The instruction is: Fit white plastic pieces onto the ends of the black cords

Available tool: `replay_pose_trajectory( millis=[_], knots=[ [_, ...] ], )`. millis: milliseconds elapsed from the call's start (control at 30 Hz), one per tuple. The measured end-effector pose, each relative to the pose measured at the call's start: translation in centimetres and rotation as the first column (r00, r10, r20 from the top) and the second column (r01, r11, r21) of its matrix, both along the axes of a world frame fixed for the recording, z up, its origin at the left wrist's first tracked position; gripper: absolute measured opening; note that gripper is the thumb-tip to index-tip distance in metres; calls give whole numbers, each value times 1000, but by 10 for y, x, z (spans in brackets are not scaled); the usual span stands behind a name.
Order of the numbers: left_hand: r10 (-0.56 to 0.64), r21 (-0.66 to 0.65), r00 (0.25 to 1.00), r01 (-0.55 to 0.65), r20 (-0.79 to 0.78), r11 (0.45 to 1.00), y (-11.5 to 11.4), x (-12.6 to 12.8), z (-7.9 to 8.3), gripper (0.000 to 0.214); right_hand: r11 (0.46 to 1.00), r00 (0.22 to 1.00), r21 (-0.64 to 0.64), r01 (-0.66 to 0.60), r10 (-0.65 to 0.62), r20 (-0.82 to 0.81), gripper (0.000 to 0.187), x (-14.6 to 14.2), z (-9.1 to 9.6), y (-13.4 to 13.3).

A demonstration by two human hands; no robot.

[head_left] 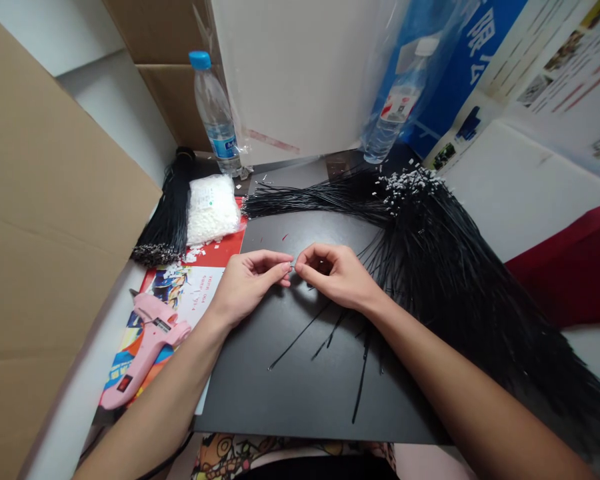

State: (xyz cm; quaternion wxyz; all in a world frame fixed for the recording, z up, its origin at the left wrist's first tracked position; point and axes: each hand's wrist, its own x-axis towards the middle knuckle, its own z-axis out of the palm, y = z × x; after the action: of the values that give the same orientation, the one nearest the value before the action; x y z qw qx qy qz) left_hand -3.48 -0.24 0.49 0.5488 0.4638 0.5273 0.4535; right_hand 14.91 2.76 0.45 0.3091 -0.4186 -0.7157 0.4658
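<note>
Over the middle of the dark table, my left hand (pixel 255 280) and my right hand (pixel 333 273) meet fingertip to fingertip, both closed in a pinch. A tiny pale connector piece (pixel 293 265) shows between them, mostly covered by the fingers of my left hand. My right hand pinches what looks like the end of a thin black wire, largely hidden. Beside my right forearm spreads a big heap of black wires (pixel 430 267), many tipped with white connectors (pixel 413 183). A few loose wire ends (pixel 295 343) lie below my hands.
A clear bag of white connectors (pixel 213 208) lies at left, beside a bundle of black wires (pixel 173 207). A pink glue gun (pixel 153 340) rests on printed sheets. Two water bottles (pixel 217 120) (pixel 399 107) stand at the back. A cardboard panel (pixel 45 220) borders the left.
</note>
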Motion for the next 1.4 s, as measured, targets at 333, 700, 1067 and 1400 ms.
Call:
replay_pose_trajectory(
  millis=[333, 700, 1067, 1400],
  knots=[
    [-5, -36, 1000, 6, 30, 999, -1, 2, -1, 25, 998, 998, 64, 25, -28, 52, 11, -7, -4, -3],
    [4, -25, 1000, -4, 27, 1000, -1, 4, -4, 20, 994, 995, 100, 40, -49, 92, 12, -9, -6, -4],
    [-31, -64, 998, 35, 63, 997, -1, 2, 0, 32, 995, 998, 79, 53, -56, 36, 10, -7, -5, -1],
    [-53, 17, 992, 55, -116, 998, -1, 3, 2, 27, 998, 999, 55, 32, -32, 2, 13, -6, -5, -2]
  ],
)
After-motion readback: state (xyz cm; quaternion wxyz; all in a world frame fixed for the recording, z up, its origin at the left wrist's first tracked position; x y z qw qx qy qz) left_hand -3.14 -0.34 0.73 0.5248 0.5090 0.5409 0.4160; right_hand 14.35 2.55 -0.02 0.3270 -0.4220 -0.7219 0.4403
